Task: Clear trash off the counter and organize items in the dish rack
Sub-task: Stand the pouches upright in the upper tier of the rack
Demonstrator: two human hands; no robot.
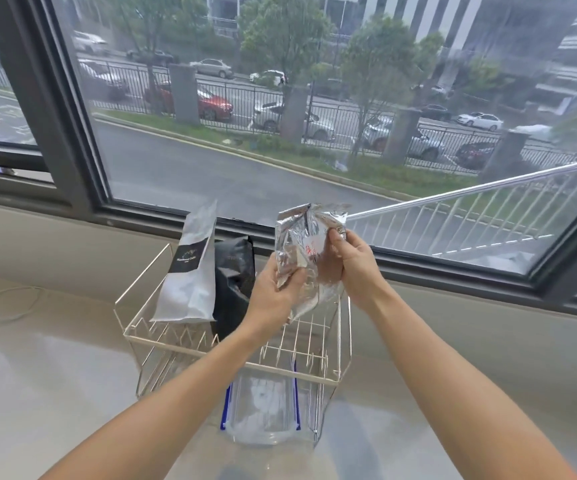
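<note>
A cream wire dish rack (344,344) stands on the pale counter below the window. In its back left part a white pouch with a black label (190,271) stands upright, and a black pouch (233,282) leans beside it on the right. Above the rack's right half I hold a crinkled silver foil bag (301,244) with both hands. My left hand (275,292) grips its lower left edge. My right hand (353,261) pinches its upper right side. A clear plastic box with blue clips (263,410) lies under the rack's front edge.
The dark window frame (72,140) and sill run right behind the rack. A thin white cable (13,292) trails across the counter (44,375) at the left. A metal rail (470,188) slants outside the glass to the right.
</note>
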